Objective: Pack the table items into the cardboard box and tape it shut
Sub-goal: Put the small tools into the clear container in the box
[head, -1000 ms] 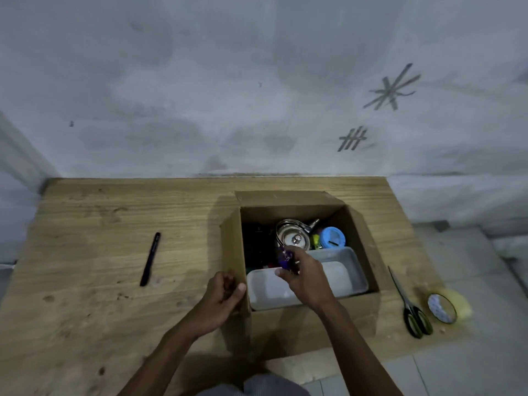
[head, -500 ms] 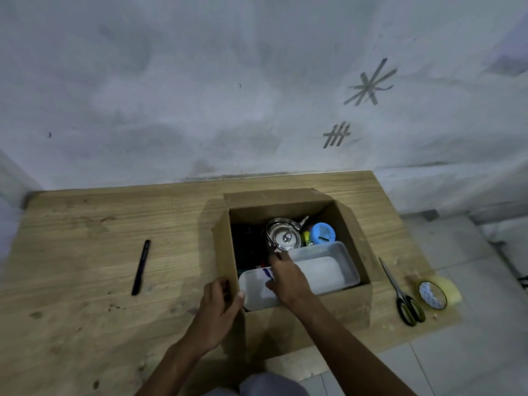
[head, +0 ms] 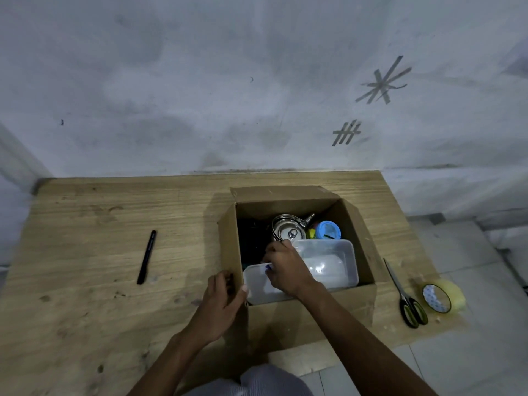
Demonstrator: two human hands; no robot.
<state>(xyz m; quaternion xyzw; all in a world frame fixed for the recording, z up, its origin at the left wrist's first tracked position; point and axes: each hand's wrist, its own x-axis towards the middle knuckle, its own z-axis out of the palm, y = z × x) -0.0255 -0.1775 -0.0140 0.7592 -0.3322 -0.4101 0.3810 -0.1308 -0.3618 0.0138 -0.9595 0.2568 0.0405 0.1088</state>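
Head: blue item (head: 268,266) under right hand (head: 286,271)

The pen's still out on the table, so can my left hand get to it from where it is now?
Probably yes. The black pen lies on the table left of the cardboard box, nothing between it and the left hand. That hand grips the box's left wall, so it must let go first.

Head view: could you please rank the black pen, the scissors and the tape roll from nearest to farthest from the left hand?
From the left hand, gripping the cardboard box:
1. Black pen, to its left on the table.
2. Scissors, right of the box.
3. Tape roll, just beyond the scissors.
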